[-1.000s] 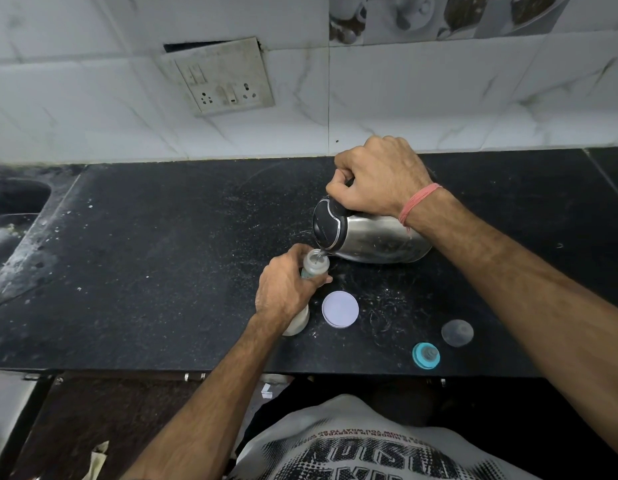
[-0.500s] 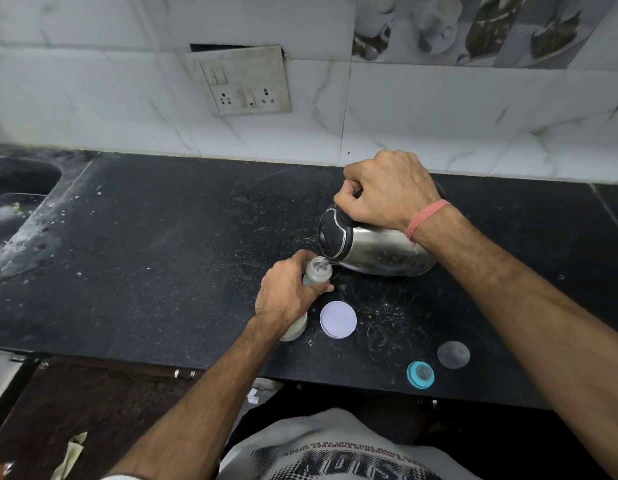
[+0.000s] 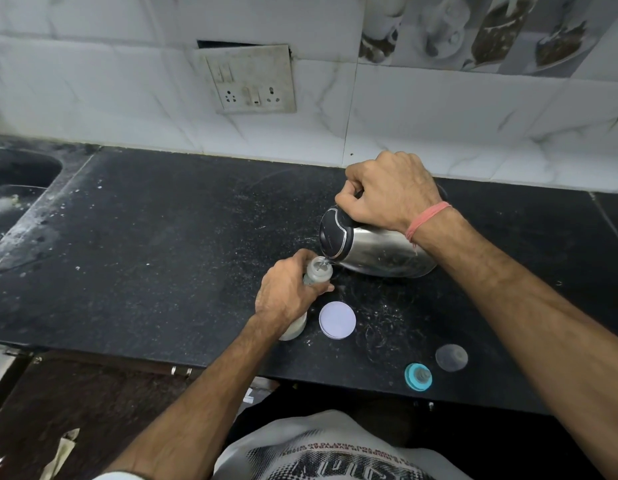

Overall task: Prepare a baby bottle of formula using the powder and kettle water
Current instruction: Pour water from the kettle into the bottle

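Your right hand (image 3: 387, 190) is wrapped tight round the handle of the steel kettle (image 3: 377, 249), tipped right over on its side above the black counter (image 3: 145, 254), spout down at the bottle's mouth with a thin stream of water running in. Your left hand (image 3: 287, 292) curls round the baby bottle (image 3: 318, 271), gripping it near the counter's front edge. Just beside the bottle lies a white round lid (image 3: 337, 320). Further right, near the edge, sit a teal nipple ring (image 3: 418, 376) and a clear cap (image 3: 451, 357), close together.
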The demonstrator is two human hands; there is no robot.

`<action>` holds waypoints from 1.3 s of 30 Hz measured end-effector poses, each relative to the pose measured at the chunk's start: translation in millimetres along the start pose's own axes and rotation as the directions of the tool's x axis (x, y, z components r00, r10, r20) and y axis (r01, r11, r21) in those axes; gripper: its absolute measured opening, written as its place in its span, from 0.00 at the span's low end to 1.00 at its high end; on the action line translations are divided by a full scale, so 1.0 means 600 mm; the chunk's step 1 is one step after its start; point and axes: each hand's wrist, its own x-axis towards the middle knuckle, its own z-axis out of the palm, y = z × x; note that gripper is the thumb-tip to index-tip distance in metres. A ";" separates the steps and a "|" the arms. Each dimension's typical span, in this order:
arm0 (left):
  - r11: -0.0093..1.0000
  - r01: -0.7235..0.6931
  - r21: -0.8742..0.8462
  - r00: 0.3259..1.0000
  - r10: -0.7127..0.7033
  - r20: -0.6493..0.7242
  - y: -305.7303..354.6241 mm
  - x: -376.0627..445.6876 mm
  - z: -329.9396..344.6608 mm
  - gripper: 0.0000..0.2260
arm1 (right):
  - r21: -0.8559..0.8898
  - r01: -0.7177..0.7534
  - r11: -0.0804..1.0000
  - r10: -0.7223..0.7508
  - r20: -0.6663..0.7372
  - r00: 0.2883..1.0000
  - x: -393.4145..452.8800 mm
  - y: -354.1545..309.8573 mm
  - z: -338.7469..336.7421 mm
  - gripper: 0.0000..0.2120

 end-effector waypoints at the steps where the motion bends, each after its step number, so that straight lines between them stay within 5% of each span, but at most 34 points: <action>1: 1.000 0.002 0.002 1.000 -0.002 0.000 0.000 0.000 0.001 0.24 | 0.004 -0.002 1.000 0.002 -0.001 1.000 -0.001 -0.001 0.000 0.15; 39: 0.999 0.049 -0.013 0.998 -0.048 0.029 -0.002 -0.001 -0.001 0.26 | 0.030 -0.043 0.999 0.041 0.078 0.996 0.000 -0.009 -0.004 0.14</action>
